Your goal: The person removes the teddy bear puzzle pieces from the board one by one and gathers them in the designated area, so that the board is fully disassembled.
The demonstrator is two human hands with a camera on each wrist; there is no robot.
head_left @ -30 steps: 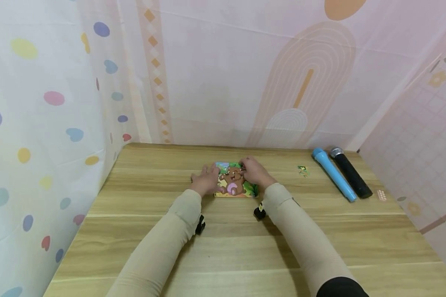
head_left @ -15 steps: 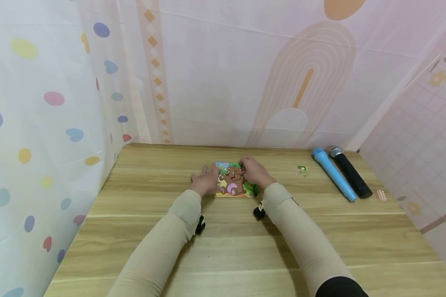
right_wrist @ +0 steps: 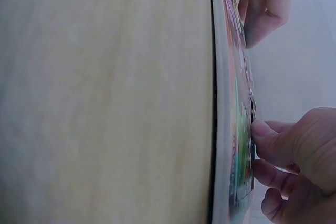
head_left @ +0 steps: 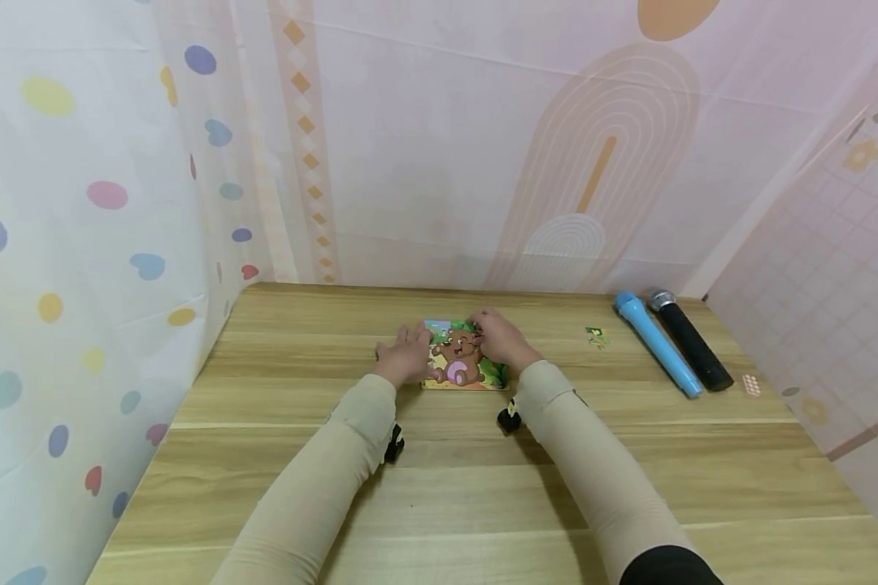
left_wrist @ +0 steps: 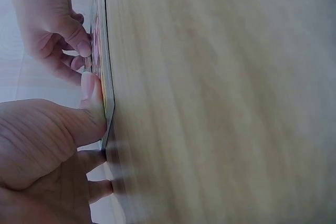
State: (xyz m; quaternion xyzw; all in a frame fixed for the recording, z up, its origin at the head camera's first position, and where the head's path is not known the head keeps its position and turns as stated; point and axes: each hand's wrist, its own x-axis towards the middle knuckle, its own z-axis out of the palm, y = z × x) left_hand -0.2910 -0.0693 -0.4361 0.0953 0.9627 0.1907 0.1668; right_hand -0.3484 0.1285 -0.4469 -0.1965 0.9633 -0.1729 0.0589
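Observation:
A jigsaw puzzle (head_left: 462, 372) with a brown bear picture lies flat on the table. My left hand (head_left: 404, 356) is at its left side, fingers spread. In the left wrist view the left thumb (left_wrist: 93, 98) presses on the puzzle's face, while other fingers reach the table past its edge. My right hand (head_left: 503, 338) is over the upper right part, and its curled thumb and fingers pinch a puzzle piece that they mostly cover. The right wrist view has the right thumb (right_wrist: 273, 142) against the puzzle's surface, where some pieces stand slightly raised.
To the right on the wooden table (head_left: 439, 487) lies a small green and yellow piece (head_left: 596, 337). Beyond it are a blue microphone (head_left: 658, 345) and a black microphone (head_left: 691, 341), side by side. A small pinkish dotted item (head_left: 751, 384) sits near the right edge. Patterned cloth (head_left: 424, 162) hangs behind.
Both hands keep almost the same place on the puzzle, the right one shifting at most very slightly. The puzzle and the other things stay where they were.

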